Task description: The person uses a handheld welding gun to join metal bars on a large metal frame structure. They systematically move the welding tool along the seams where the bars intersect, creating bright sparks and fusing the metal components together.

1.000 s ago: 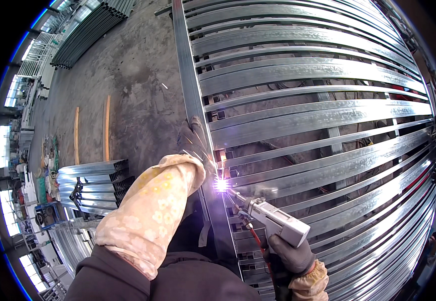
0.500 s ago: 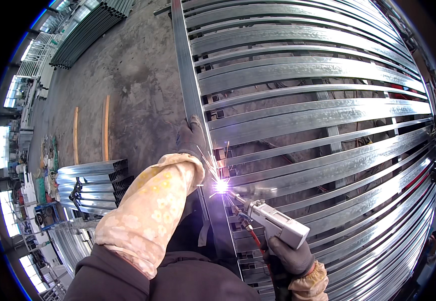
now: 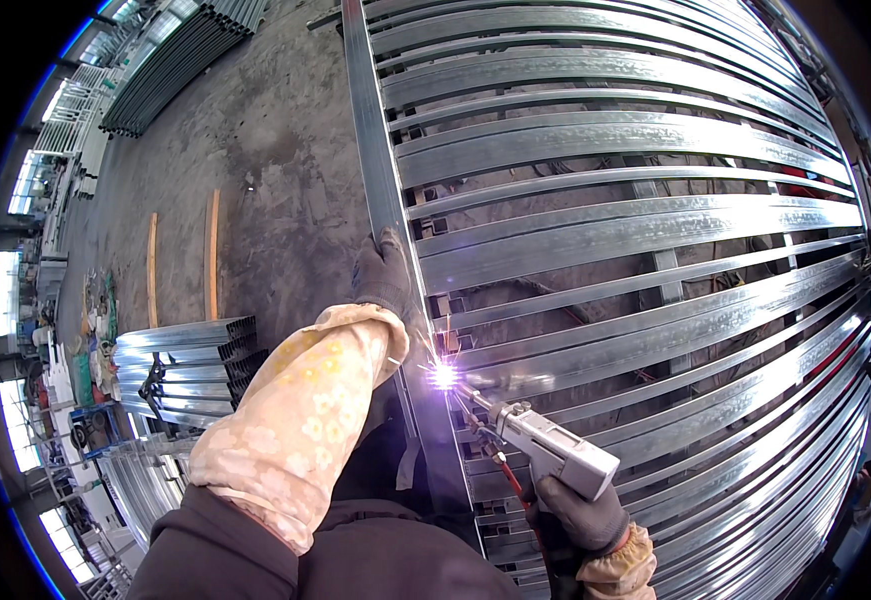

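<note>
Closest in, the right hand [image 3: 577, 515] in a dark glove is wrapped tight around the grip of a grey welding gun [image 3: 545, 448], nozzle pointing up-left at a bright purple-white arc [image 3: 443, 375] right where a crossbar meets the long upright steel rail [image 3: 380, 190]. The gun looks like a solid, rigid lump with a hose trailing off the back, so I'd guess it's a bit tail-heavy and best held low on the handle like it is now, well back from the hot tip. Just past that, the left hand [image 3: 383, 272], also in a dark glove with a floral oversleeve [image 3: 300, 420] over the forearm, is curled over the edge of that rail a little way above the arc, fingers closed on it, bracing. The rail is part of a big galvanised steel frame [image 3: 635, 230] of parallel bars that fills the right side of the view. I'd call it heavy, dead stiff, smooth and probably slippery on the zinc, with hard edges, and hot near the weld, so grabbing it up the rail away from the spark makes sense. Further out on the left there's a stack of steel sections [image 3: 180, 350] on the concrete floor [image 3: 275, 150], two orange strips [image 3: 212, 250] lying flat, and more bundled bars [image 3: 190, 50] at the far end.
</note>
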Demonstrator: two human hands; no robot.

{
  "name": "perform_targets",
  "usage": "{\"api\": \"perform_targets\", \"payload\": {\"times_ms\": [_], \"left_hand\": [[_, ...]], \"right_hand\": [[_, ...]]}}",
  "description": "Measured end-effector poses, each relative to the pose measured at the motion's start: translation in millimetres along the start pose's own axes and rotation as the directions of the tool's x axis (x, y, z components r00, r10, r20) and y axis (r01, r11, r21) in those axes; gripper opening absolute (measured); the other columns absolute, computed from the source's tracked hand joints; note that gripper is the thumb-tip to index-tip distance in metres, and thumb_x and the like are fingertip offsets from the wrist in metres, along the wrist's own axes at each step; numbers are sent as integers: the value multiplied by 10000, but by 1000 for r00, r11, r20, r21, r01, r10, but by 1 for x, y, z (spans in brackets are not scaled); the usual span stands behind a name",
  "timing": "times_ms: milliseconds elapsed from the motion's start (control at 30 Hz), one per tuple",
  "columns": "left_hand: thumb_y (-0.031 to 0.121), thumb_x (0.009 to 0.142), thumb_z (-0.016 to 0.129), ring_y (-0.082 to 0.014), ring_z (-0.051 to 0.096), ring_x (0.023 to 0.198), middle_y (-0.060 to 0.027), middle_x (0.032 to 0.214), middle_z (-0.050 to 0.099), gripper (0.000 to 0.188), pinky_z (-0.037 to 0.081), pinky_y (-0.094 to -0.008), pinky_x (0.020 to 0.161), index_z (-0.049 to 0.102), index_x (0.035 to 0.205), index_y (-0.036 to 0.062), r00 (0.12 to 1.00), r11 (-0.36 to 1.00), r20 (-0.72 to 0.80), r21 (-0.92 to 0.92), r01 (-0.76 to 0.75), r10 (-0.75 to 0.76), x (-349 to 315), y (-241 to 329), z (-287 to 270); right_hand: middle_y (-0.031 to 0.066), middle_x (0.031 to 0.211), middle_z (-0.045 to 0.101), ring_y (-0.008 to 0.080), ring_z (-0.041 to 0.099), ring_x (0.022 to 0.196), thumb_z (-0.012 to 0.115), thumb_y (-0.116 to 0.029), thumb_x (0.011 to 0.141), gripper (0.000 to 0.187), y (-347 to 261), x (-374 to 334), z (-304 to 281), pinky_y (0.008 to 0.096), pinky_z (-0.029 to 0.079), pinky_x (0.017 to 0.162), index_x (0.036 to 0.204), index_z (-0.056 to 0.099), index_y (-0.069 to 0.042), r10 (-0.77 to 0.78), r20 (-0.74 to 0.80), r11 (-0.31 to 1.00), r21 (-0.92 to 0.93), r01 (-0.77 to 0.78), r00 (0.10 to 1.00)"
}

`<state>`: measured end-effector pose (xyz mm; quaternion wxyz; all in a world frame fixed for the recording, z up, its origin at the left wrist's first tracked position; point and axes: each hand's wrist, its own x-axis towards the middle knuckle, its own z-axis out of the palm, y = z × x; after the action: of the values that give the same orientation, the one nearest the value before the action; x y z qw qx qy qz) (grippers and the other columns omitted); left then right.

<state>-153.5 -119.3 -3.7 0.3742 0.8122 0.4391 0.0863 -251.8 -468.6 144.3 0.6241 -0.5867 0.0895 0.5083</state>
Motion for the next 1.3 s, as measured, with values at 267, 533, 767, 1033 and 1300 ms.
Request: {"api": "perform_targets", "payload": {"times_ms": [267, 533, 767, 1033, 1300], "left_hand": [[472, 1014, 399, -428, 638, 1013, -256, 1025, 682, 565, 470, -471, 875, 634, 1115, -31, 999, 998, -28, 55, 26, -24, 0, 2, 2], [453, 1007, 415, -435, 640, 972, -249, 996, 680, 517, 488, -487, 833, 624, 1095, -12, 997, 993, 30, -93, 78, -75, 4, -6, 9], [445, 1004, 426, -427, 649, 947, -245, 976, 682, 490, 484, -488, 810, 639, 1059, 7, 999, 1000, -31, -20, -20, 19, 3, -3, 7], [493, 1006, 408, -444, 641, 949, -262, 967, 676, 572, 476, -492, 808, 637, 1051, -29, 999, 999, -30, 45, -15, 17, 5, -5, 3], [483, 998, 408, -450, 624, 1018, -259, 1043, 676, 552, 472, -505, 857, 638, 1094, -9, 994, 995, 49, -15, 96, -95, 9, -9, 5]], "right_hand": [[86, 866, 674, 124, 642, 666, 581, -124, 938, 452, 4, -1, -1, 273, 535, 584, 1355, 468, 9, 16, 2, 1000, 11, -16, 1000], [85, 867, 671, 124, 642, 677, 564, -104, 933, 457, -1, -6, 1, 273, 532, 592, 1365, 466, 9, 37, -11, 999, 32, -37, 999], [88, 874, 674, 126, 647, 684, 562, -99, 927, 469, 3, -10, 0, 269, 535, 603, 1372, 459, 9, 24, -12, 998, 57, -23, 1000], [88, 948, 661, 134, 646, 752, 583, -130, 958, 507, 8, -10, -5, 277, 539, 684, 1414, 406, 3, 47, 54, 995, 86, -51, 997], [78, 927, 665, 133, 651, 746, 590, -136, 956, 405, 9, -15, -4, 277, 536, 676, 1317, 491, 17, 55, 33, 996, 63, -57, 998]]}}
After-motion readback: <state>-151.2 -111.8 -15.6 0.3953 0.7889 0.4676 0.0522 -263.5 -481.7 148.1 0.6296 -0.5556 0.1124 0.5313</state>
